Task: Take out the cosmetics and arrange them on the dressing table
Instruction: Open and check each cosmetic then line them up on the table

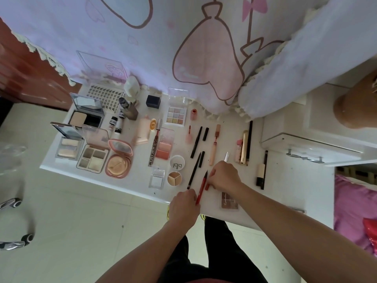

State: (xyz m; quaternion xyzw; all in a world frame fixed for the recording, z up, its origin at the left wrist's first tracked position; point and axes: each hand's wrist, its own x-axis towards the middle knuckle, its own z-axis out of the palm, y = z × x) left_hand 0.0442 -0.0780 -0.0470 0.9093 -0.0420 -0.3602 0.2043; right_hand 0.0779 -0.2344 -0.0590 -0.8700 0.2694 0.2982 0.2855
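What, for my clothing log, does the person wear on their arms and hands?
Nothing visible: both forearms are bare up to the frame edge, with no sleeves. The left hand and right hand carry no gloves, rings, watch or bracelet that I can see.

I look straight down on a white desk (pixel 285 180) spread with cosmetics. My left grip (pixel 184 205) curls round the near end of a red pen (pixel 202 186) at the desk's front edge. My right grip (pixel 224 176), just beyond it, pinches a short red cap (pixel 207 187) beside the pen's dark tip. A brown palette (pixel 229 201) lies by my right wrist. A black pencil (pixel 193 172) lies just left of the red pen. Farther left sit a round peach compact (pixel 118 164) and other open powder cases. A nine-pan eyeshadow palette (pixel 176 115) sits farther back. A gold tube (pixel 244 147) lies to the right. A lilac cloth (pixel 163 48) with pink cartoon prints hangs at the far side.
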